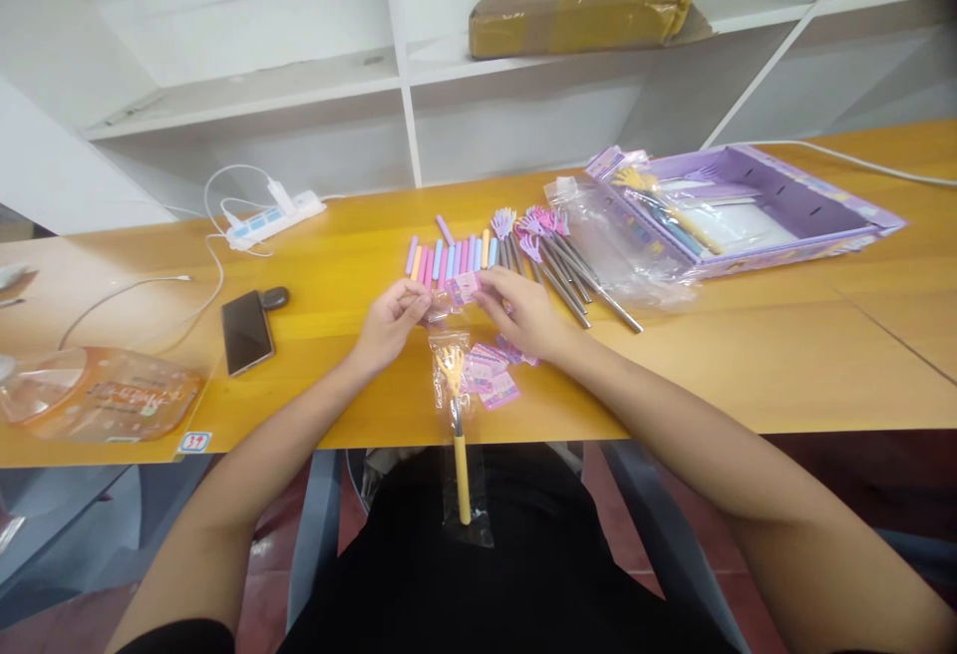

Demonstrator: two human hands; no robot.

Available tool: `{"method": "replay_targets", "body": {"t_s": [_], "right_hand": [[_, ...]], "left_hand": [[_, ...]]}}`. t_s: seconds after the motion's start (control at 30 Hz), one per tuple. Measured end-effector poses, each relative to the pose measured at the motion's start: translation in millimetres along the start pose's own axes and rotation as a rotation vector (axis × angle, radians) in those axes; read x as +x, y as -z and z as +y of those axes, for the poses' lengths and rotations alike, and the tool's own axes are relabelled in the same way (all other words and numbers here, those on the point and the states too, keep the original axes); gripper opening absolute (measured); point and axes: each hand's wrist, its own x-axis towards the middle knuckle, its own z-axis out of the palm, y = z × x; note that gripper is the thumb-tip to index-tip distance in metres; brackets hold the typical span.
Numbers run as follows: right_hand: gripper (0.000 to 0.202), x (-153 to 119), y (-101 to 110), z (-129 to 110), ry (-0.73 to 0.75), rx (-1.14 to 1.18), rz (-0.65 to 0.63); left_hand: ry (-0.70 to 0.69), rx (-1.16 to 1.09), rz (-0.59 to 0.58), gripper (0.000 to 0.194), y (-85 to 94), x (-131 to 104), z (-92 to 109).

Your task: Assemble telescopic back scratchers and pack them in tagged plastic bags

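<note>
My right hand (521, 313) pinches a small pink printed card (462, 287) by its right edge. My left hand (390, 323) has its fingertips closed on a piece of clear plastic (444, 309) at the card's left; whether the two are joined is hard to see. Nearer my body, a yellow back scratcher (463, 480) in a clear bag lies partly over the table edge. Several more pink cards (499, 391) are beside its head. Beyond my hands are coloured handle sleeves (438, 260) in a row and back scratchers with bare metal rods (564, 280).
At the right, a purple box (814, 197) holds bagged back scratchers, with clear bags (609, 235) beside it. On the left are a phone (248, 333), a power strip (276, 219) and a large orange-labelled bottle (112, 395). A taped carton (583, 11) sits on the shelf.
</note>
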Motion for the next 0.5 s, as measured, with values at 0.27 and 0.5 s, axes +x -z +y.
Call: {"method": "replay_targets", "body": {"t_s": [0.27, 0.5], "right_hand": [[0.035, -1.4, -3.0, 0.6, 0.043, -0.021, -0.103], [0.040, -4.4, -3.2, 0.9, 0.010, -0.049, -0.159]], "left_hand": [[0.008, 0.027, 0.031, 0.046, -0.4, -0.1, -2.8], [-0.005, 0.002, 0.030, 0.045, -2.6, 0.3, -1.5]]}}
